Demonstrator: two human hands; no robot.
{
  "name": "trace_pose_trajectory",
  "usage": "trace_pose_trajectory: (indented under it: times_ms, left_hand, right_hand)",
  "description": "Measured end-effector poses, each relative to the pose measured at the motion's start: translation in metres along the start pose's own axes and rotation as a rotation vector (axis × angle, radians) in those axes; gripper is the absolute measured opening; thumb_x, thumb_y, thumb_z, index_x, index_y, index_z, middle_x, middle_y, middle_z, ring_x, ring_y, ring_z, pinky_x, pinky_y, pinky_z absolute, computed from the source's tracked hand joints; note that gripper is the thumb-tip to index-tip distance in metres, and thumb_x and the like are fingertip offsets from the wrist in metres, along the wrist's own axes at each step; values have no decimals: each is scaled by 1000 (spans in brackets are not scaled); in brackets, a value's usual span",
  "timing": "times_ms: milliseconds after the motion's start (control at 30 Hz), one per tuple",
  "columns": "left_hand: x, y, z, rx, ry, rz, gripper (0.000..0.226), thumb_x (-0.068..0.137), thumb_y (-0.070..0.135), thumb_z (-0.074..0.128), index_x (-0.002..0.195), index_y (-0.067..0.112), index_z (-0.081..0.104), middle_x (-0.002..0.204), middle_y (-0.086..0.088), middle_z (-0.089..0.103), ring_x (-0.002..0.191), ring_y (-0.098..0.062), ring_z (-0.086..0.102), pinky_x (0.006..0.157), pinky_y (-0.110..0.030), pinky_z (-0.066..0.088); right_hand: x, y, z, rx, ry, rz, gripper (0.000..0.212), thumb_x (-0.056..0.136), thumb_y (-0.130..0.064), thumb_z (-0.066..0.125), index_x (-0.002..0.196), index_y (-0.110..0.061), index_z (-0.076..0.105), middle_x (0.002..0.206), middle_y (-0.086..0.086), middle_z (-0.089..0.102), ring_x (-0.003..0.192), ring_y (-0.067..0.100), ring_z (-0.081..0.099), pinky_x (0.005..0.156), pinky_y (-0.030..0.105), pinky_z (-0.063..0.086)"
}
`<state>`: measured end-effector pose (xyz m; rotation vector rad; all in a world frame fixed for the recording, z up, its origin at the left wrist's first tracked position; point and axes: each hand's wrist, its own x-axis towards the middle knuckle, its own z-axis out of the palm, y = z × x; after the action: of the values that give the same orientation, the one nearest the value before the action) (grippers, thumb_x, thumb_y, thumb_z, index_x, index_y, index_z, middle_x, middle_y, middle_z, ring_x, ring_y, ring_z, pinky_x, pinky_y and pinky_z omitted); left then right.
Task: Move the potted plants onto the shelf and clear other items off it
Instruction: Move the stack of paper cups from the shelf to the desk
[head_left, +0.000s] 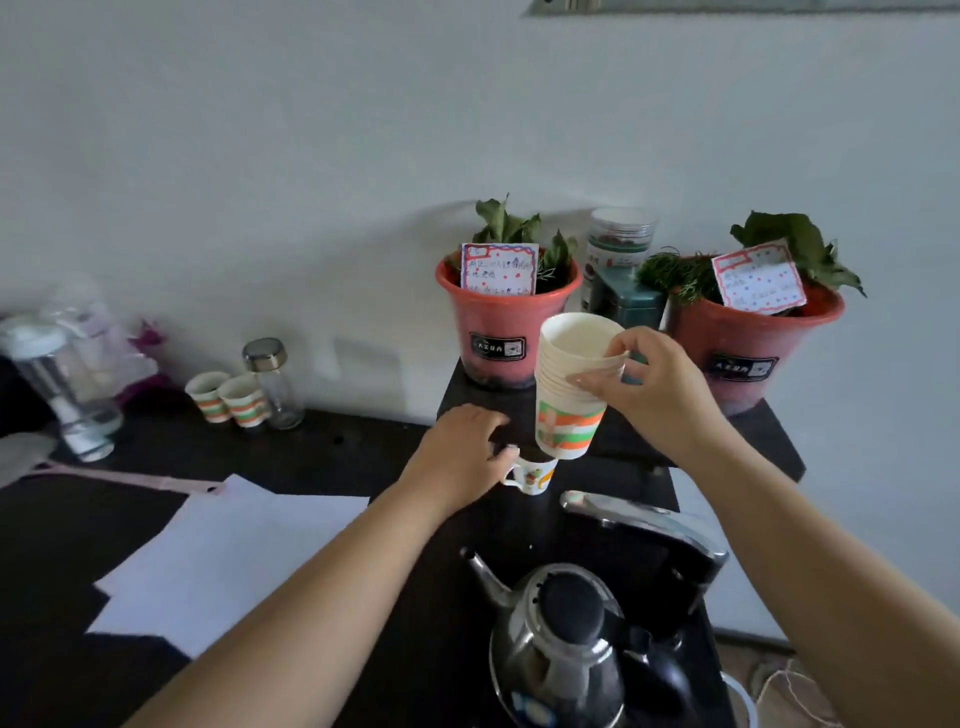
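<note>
the right hand (657, 395) grips a stack of paper cups (571, 384) from the side, thumb and fingers curled round the upper rims, the stack tilted and lifted clear of the black shelf (769, 436). the left hand (462, 457) lies palm down at the shelf's front edge, fingers bent over the handle of a small printed mug (532, 475) (whether it is truly gripped i cannot tell). two potted plants stand on the shelf: the left red pot (501, 332) just behind the stack, the right red pot (748, 353) beyond the right hand, each with one handwritten card. between them sit one clear jar (618, 244) and one teal tin (628, 304). on the dark table (322, 452) are two striped cups (228, 397), one glass bottle (272, 384) and one steel kettle (561, 644).
</note>
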<state>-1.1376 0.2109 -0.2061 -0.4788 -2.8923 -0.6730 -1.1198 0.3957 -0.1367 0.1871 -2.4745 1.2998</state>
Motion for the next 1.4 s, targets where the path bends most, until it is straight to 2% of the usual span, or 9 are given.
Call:
trace_pose_trajectory:
  times_ms: [167,233,333,500,867,1067,1167,1300,1400]
  left_hand:
    - [-45,-36,-46,75,39,-102,38,87,37,51,122,20,55,123,-1,60,116,-20,52,97,-37,44]
    - [-63,-54,-65,102,78,-157,40,87,37,53,123,18,54,124,-2,59,118,-21,51,97,-36,43]
    - [-99,-88,-96,131,132,-240,41,88,34,54,124,15,53,127,-5,57,120,-21,49,98,-35,42]
    - [-161,-151,-142,187,165,-303,43,88,35,53,127,16,50,130,-4,55,123,-20,45,100,-33,38]
    - [-275,-306,-231,370,14,-308,41,90,43,46,124,19,51,120,-2,61,110,-20,55,87,-34,44]
    - [-291,-360,-250,449,-78,-306,40,91,44,42,122,19,49,118,-4,61,110,-23,53,89,-39,46]
    - [-285,-384,-252,470,-107,-296,40,92,44,41,122,19,49,116,-3,60,108,-22,53,88,-37,46]
    - [-270,-404,-249,509,-117,-265,40,91,44,42,121,19,49,116,-2,60,108,-21,52,85,-35,43]
    - [-251,-424,-246,519,-124,-243,39,90,45,42,117,18,51,112,-2,60,105,-20,53,82,-33,42]
  right_hand:
    - [-9,-41,45,82,-104,-64,28,74,-21,75,86,-20,51,114,4,54,102,26,57,87,35,50]
    - [-12,-57,62,81,-124,-92,30,73,-22,75,90,-18,51,112,3,55,102,24,57,83,32,49]
    - [-19,-90,98,121,-185,-133,30,72,-22,76,84,-26,49,114,7,58,108,27,57,90,42,50]
    - [-44,-150,171,117,-227,-195,30,75,-20,74,93,-16,49,114,4,52,113,24,51,88,34,46]
    - [-101,-265,322,140,-184,-142,32,75,-18,74,92,-17,47,111,0,45,114,26,51,88,30,43]
    - [-104,-291,372,97,-161,-128,32,76,-17,73,98,-13,51,120,8,49,112,25,51,85,29,43]
    - [-92,-293,395,79,-174,-119,31,77,-19,72,96,-16,48,121,6,47,106,21,49,71,26,46]
    - [-71,-289,415,73,-149,-107,31,78,-16,71,102,-12,51,126,9,48,114,24,49,86,28,40]
    - [-48,-282,436,92,-134,-80,32,78,-17,71,103,-13,50,126,9,47,115,24,49,86,26,37]
